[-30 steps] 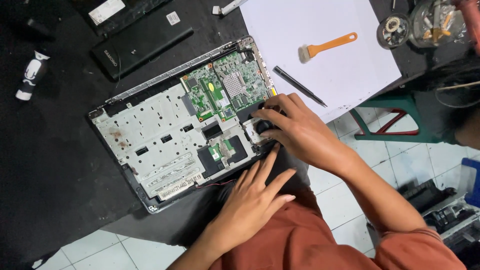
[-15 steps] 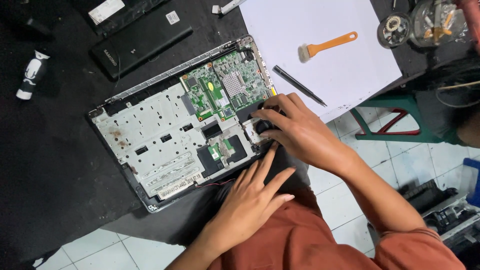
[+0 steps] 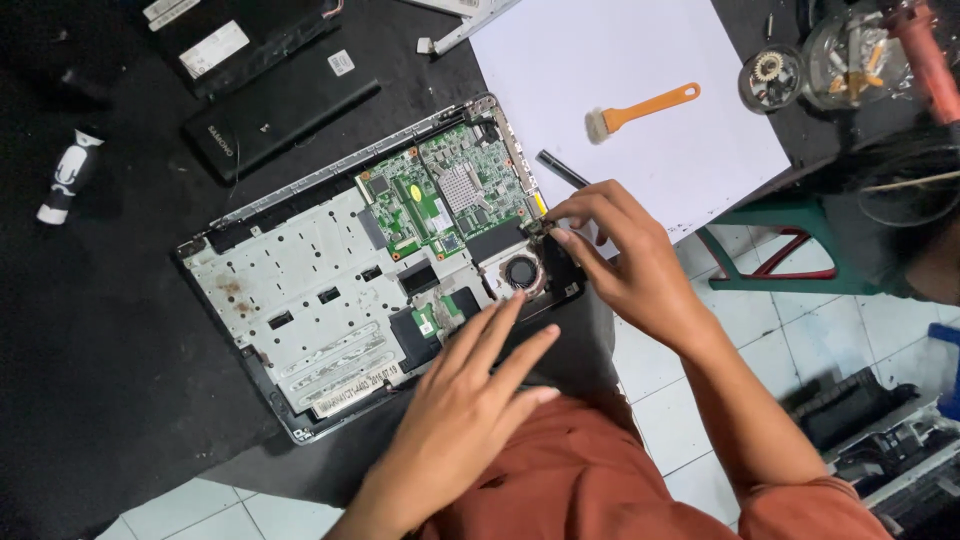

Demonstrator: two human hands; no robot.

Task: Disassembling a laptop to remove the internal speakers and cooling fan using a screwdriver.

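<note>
Shifted off the fan (image 3: 521, 271), right hand (image 3: 625, 262) pinches diagonal laptop's (image 3: 300, 290) edge.

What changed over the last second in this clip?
The right hand slid off the fan, uncovering it, and its fingertips now pinch at the laptop edge by the green board. The left hand stayed flat on the laptop's near edge; the brush did not move.

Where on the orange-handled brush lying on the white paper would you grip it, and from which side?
Grip the brush by its long orange handle, coming from above near the free end with the hole. It lies flat and alone on the white paper, bristles towards the opened laptop, so the handle is unobstructed and probably the cleaner hold.
</note>
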